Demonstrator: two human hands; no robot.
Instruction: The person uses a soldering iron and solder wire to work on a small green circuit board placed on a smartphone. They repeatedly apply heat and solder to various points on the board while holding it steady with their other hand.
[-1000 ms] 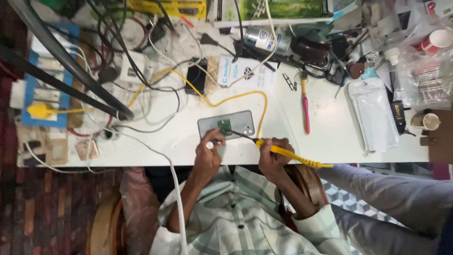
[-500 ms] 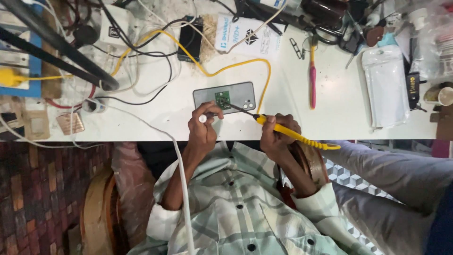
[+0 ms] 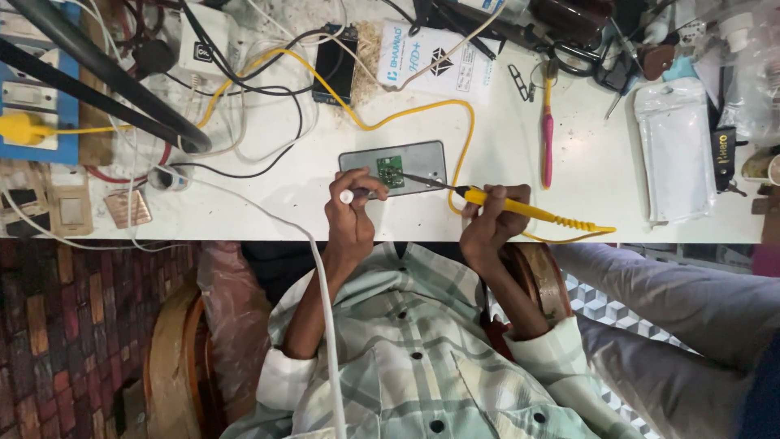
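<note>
A small green circuit board (image 3: 391,172) lies on a grey metal plate (image 3: 422,156) near the front edge of the white table (image 3: 504,203). My right hand (image 3: 490,221) grips a yellow-handled soldering iron (image 3: 520,208), and its thin tip reaches left to the board's edge. My left hand (image 3: 351,210) rests on the plate beside the board, fingers closed on a thin white-tipped tool (image 3: 348,196). The iron's yellow cable (image 3: 406,114) loops across the table behind the plate.
Tangled cables, a black phone (image 3: 335,65), a white box (image 3: 439,57) and a blue switchboard (image 3: 41,89) crowd the back left. A pink-handled tool (image 3: 547,138) and a clear plastic pouch (image 3: 674,154) lie to the right. Another person's grey-clothed leg (image 3: 674,284) is at the right.
The view has shifted so the table sits higher in the frame. Both hands stay at the circuit board with the same grips.
</note>
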